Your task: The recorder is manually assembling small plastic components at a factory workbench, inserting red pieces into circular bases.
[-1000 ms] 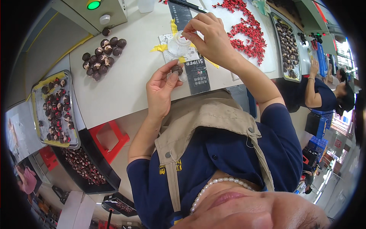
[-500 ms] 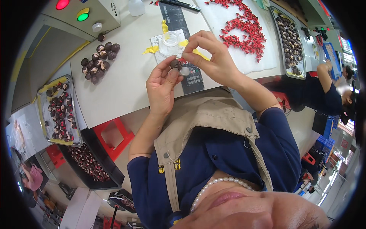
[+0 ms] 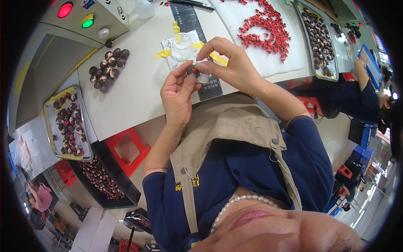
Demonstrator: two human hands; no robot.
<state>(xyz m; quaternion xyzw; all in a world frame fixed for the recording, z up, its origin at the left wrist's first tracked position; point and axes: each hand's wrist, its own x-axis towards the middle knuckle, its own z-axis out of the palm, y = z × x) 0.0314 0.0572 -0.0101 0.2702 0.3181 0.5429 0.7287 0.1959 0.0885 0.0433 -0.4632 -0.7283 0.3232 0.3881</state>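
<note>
My left hand (image 3: 177,95) pinches a small dark brown ball-shaped piece (image 3: 191,72) between thumb and fingers, like a small doll's head. My right hand (image 3: 233,64) has thumb and index finger closed on a small red piece, pressed against the ball; the fingertips mostly hide it. Just below the fingers sits a small round white cap (image 3: 203,79). Beyond the hands, a clear round plastic jar (image 3: 181,45) stands on a white pad (image 3: 168,62) held with yellow tape. A dark printed strip (image 3: 212,90) runs beneath.
Several brown balls (image 3: 110,69) lie at the left, near a machine with red and green lights (image 3: 87,21). Red pieces (image 3: 268,33) cover a white sheet at the right. Trays of balls stand at left (image 3: 89,147) and right (image 3: 335,63). A co-worker (image 3: 357,98) sits far right.
My right hand has moved left and slightly down, bringing its fingertips with the red piece onto the ball. My left hand keeps its hold. The view has shifted slightly.
</note>
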